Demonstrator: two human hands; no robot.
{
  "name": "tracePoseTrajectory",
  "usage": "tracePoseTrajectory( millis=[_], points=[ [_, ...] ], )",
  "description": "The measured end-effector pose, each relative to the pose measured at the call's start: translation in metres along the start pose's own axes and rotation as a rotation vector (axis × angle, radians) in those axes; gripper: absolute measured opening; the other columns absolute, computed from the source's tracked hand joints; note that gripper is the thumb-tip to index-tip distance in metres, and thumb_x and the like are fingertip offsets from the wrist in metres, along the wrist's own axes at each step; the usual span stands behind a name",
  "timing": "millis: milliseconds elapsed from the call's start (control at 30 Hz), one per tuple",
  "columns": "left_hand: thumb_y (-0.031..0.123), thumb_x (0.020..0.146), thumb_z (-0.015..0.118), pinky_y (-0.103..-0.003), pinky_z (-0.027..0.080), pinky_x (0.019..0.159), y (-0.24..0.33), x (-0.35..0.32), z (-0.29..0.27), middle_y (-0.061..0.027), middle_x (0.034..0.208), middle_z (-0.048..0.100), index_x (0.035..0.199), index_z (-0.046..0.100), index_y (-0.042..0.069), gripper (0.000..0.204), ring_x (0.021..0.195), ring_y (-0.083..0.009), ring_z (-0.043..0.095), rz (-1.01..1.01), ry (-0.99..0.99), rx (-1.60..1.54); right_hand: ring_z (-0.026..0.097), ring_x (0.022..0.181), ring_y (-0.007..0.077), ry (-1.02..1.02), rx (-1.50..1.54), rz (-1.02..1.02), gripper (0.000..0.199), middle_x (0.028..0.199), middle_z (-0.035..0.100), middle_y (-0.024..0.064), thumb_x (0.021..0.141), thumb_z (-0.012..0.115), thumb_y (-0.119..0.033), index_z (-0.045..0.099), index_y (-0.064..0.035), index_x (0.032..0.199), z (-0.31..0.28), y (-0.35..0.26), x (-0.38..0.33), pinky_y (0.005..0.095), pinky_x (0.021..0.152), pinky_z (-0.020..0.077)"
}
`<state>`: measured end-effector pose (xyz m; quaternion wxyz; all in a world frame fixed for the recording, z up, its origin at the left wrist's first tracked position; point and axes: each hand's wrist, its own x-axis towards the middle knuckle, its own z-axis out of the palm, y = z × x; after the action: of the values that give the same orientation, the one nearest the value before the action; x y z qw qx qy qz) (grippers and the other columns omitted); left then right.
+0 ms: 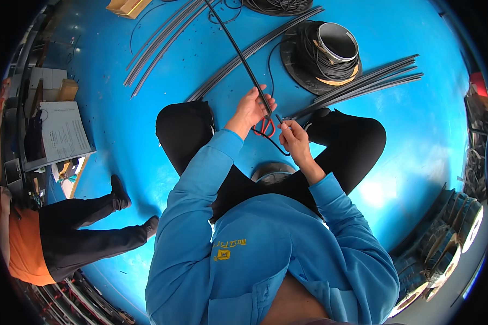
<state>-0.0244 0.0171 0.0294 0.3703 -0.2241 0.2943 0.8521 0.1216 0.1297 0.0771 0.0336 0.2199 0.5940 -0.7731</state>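
My left hand, palm up, has its fingers curled round a long, thin black tube that slants away toward the far floor. Just right of the tube's near end, my right hand pinches a black cable. The cable's short end sticks up past the fingertips, and the rest loops below the hand. Whether the cable enters the tube is too small to tell. Red-handled scissors show between and beneath my hands, partly hidden.
Bundles of dark tubes lie on the blue floor around a cable spool. A metal ring sits between my legs. Another person in orange stands at left, near a paper-topped table. Wrapped reels stand at lower right.
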Motion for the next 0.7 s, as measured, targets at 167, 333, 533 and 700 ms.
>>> tracePoseTrajectory(
  millis=[167,333,533,700],
  points=[
    [0.019,0.093,0.044,-0.036,0.052,0.073,-0.010,-0.009,0.002,-0.0125,0.087,0.055,0.112,0.050,0.007,0.023,0.081,-0.0226,0.057,-0.027,-0.077,0.065,0.037,0.045,0.0056,0.082,-0.006,-0.016,0.017,0.058,0.053,0.0033,0.092,0.045,-0.016,0.053,-0.0011,0.091,-0.002,0.002,0.004,0.0168,0.042,0.0282],
    [0.019,0.093,0.043,-0.036,0.052,0.072,-0.017,-0.014,0.004,-0.0119,0.086,0.056,0.114,0.048,0.009,0.024,0.078,-0.0228,0.058,-0.025,-0.117,0.107,0.039,0.047,0.0063,0.092,-0.056,-0.023,0.015,0.059,0.056,0.0042,0.090,0.047,-0.014,0.053,-0.0002,0.090,-0.001,0.002,0.006,0.0168,0.043,0.0306],
    [0.019,0.094,0.042,-0.036,0.052,0.069,-0.020,-0.021,0.002,-0.0114,0.086,0.057,0.119,0.046,0.012,0.027,0.076,-0.0239,0.060,-0.063,-0.133,0.136,0.041,0.048,0.0063,0.094,-0.168,-0.041,0.014,0.059,0.057,0.0043,0.089,0.049,-0.012,0.054,0.0007,0.091,0.001,0.003,0.006,0.0172,0.044,0.0317],
    [0.019,0.094,0.042,-0.035,0.053,0.068,-0.021,-0.024,0.004,-0.0109,0.086,0.057,0.124,0.042,0.013,0.031,0.077,-0.0236,0.060,-0.043,-0.180,0.167,0.044,0.049,0.0066,0.118,-0.267,-0.104,0.012,0.060,0.057,0.0037,0.087,0.051,-0.010,0.055,0.0005,0.092,0.001,0.005,0.007,0.0178,0.046,0.0333]
  ],
)
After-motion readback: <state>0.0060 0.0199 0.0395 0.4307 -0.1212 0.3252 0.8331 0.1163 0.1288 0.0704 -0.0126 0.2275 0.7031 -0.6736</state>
